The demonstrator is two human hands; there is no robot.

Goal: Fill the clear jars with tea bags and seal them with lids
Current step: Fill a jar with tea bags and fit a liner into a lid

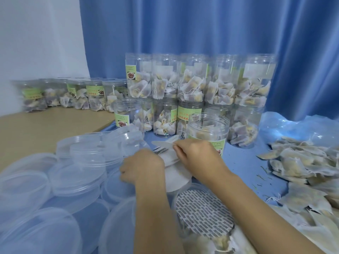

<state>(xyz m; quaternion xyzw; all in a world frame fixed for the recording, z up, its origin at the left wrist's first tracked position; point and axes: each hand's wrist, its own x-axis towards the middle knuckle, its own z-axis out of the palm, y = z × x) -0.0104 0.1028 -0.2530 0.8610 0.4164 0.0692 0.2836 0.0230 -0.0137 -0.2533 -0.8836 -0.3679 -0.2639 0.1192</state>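
My left hand (142, 166) grips a stack of round white seal discs (175, 178) at the table's middle. My right hand (195, 155) pinches the top disc (163, 143) and lifts its edge off the stack. Just behind my hands stands an open clear jar (208, 132) with tea bags inside and a green label. A jar near me carries a patterned seal disc (204, 214) on its mouth. Clear plastic lids (78, 173) lie heaped at the left. Loose tea bags (300, 165) are piled at the right.
Two stacked rows of filled jars (200, 85) stand at the back before a blue curtain (183, 24). More filled jars (73, 94) line the wooden table's back left. A blue plastic bag (286, 125) lies at the right, under the tea bags.
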